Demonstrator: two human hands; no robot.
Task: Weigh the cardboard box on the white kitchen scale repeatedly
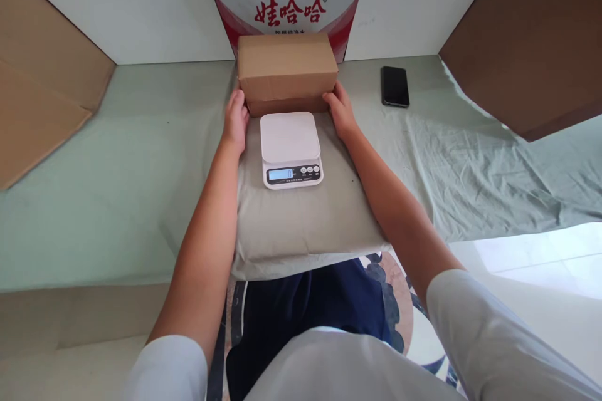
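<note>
Left hand [235,120] and right hand [341,114] are clamping the cardboard box [286,69] by its ends, fingers flat against it. Pressing evenly is steadying it behind the scale [290,149].

Bright, even daylight filling scene; floor [540,257] near right blowing out w/ glare. Soft shadows sitting under box [286,69]. Wide-angle bending edges, esp. far corners. Center rendering sharp, near sleeves [493,338] softening.

Our left hand [235,119] and right hand [341,114] flank the cardboard box [286,69] at twelve o'clock, touching its sides, just beyond the scale [290,149].
</note>
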